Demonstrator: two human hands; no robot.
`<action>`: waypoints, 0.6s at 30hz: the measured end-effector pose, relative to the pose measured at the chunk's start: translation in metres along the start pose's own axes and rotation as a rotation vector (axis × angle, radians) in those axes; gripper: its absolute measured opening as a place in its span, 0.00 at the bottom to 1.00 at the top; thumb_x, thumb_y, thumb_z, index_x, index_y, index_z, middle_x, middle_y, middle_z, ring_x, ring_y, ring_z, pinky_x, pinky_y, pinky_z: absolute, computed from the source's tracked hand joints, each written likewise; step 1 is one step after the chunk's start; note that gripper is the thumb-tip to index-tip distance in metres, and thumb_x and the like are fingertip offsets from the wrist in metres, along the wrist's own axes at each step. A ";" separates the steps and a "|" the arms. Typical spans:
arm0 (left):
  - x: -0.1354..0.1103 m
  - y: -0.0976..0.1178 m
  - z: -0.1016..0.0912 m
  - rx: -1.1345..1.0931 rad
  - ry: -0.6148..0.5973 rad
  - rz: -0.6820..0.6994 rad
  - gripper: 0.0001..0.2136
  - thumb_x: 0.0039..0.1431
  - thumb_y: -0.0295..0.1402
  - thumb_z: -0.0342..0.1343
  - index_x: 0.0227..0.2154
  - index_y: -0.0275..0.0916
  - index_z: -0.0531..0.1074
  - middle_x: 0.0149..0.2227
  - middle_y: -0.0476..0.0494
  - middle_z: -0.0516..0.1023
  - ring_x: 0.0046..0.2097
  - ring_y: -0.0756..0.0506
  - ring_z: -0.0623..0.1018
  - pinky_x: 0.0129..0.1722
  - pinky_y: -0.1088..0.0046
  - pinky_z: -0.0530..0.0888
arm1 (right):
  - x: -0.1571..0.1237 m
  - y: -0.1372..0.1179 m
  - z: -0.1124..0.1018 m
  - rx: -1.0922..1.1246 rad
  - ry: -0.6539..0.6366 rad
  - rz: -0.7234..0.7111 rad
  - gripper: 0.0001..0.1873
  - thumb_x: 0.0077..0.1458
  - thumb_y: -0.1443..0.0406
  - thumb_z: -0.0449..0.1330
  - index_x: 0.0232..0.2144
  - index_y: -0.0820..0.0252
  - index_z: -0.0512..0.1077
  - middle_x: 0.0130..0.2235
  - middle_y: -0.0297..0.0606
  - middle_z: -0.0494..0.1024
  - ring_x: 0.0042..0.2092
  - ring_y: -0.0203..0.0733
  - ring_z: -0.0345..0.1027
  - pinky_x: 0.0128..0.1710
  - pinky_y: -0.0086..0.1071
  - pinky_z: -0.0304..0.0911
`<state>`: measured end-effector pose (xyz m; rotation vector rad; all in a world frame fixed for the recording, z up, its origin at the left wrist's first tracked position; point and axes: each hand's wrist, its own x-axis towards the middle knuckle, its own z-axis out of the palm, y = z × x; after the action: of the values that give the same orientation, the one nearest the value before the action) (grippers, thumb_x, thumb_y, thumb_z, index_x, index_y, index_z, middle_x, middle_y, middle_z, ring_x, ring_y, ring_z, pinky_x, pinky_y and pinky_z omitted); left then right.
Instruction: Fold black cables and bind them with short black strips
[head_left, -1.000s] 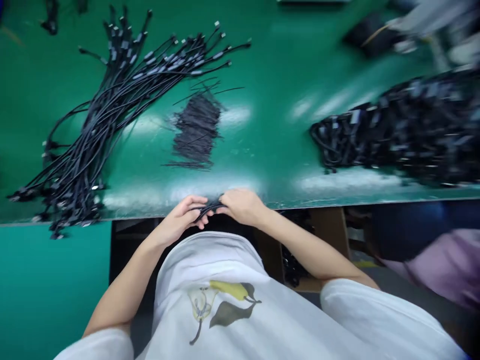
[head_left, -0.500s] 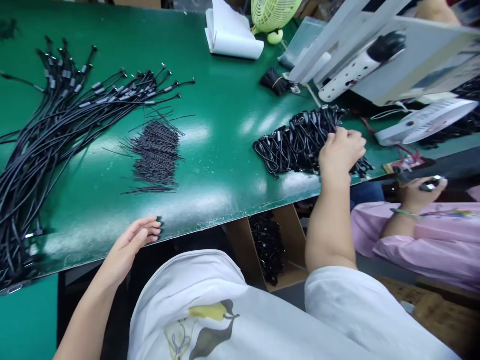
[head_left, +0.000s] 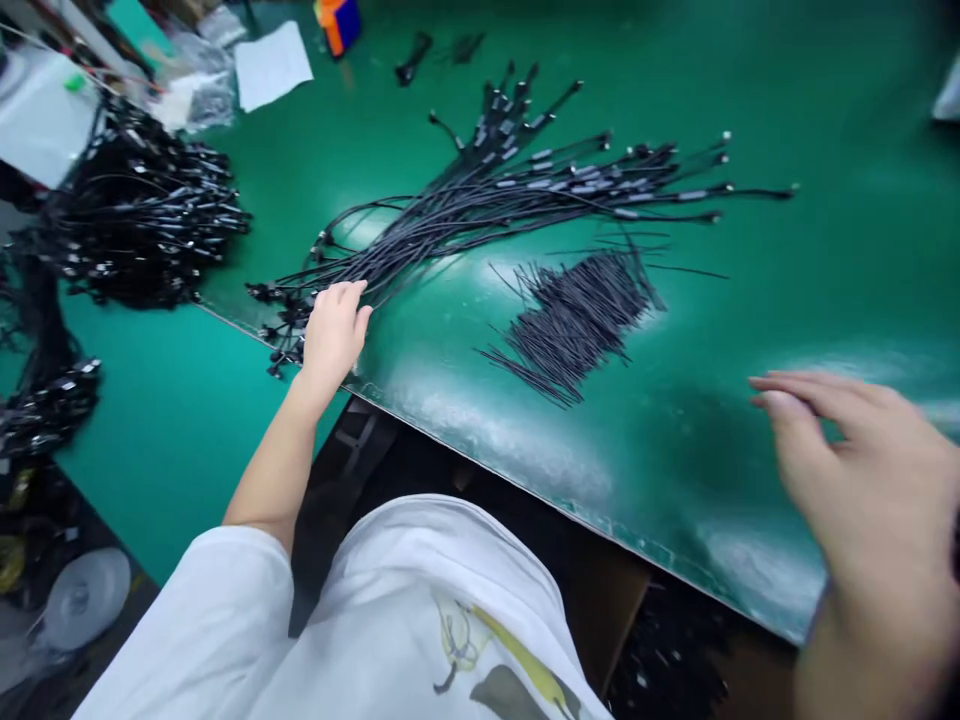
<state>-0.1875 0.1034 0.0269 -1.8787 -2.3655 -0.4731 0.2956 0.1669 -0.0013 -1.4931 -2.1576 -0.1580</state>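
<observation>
My left hand (head_left: 335, 330) is over the near-left ends of a bundle of black cables (head_left: 435, 215), close to the table's front edge. Its fingers are bent loosely over the cables with the thumb apart; whether they grip any is hidden. My right hand (head_left: 862, 470) is above the table at the right, somewhat blurred, with fingers stretched out, the thumb tip near them and nothing visible in between. A pile of short thin black strips (head_left: 581, 325), perhaps cable ties, lies between the hands. The bundled cables have grey sleeves and small connectors at their far ends.
Another heap of black cables (head_left: 150, 220) covers the left corner, and more cables (head_left: 52, 395) hang below it. Paper (head_left: 274, 65) and an orange and blue block (head_left: 337, 25) are at the back. A white spool (head_left: 86, 598) sits at lower left.
The view has swung left. My right hand has left the pile of coiled cables, which is now out of view. My left hand has moved from the table edge to the cable bundle.
</observation>
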 end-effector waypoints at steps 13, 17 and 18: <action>0.132 -0.123 0.021 0.222 -0.389 -0.280 0.16 0.62 0.37 0.50 0.48 0.34 0.73 0.48 0.33 0.78 0.49 0.37 0.76 0.49 0.64 0.71 | 0.137 -0.122 0.080 0.239 -0.276 -0.505 0.20 0.66 0.57 0.47 0.38 0.58 0.77 0.43 0.37 0.80 0.41 0.43 0.76 0.39 0.34 0.71; 0.134 -0.112 0.022 0.274 -0.305 -0.271 0.16 0.62 0.30 0.45 0.50 0.31 0.70 0.49 0.29 0.75 0.50 0.36 0.77 0.48 0.63 0.72 | 0.158 -0.145 0.103 0.314 -0.421 -0.517 0.18 0.65 0.59 0.48 0.38 0.59 0.76 0.43 0.38 0.80 0.41 0.44 0.76 0.41 0.35 0.70; 0.132 -0.107 0.019 0.300 -0.249 -0.275 0.17 0.63 0.29 0.43 0.51 0.30 0.68 0.50 0.28 0.74 0.50 0.36 0.77 0.47 0.63 0.72 | 0.162 -0.149 0.108 0.329 -0.448 -0.521 0.18 0.65 0.59 0.48 0.38 0.58 0.76 0.43 0.39 0.80 0.42 0.44 0.75 0.41 0.35 0.70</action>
<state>-0.3200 0.2109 0.0222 -1.5679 -2.6845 0.1078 0.0808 0.2853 0.0085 -0.8125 -2.7276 0.3739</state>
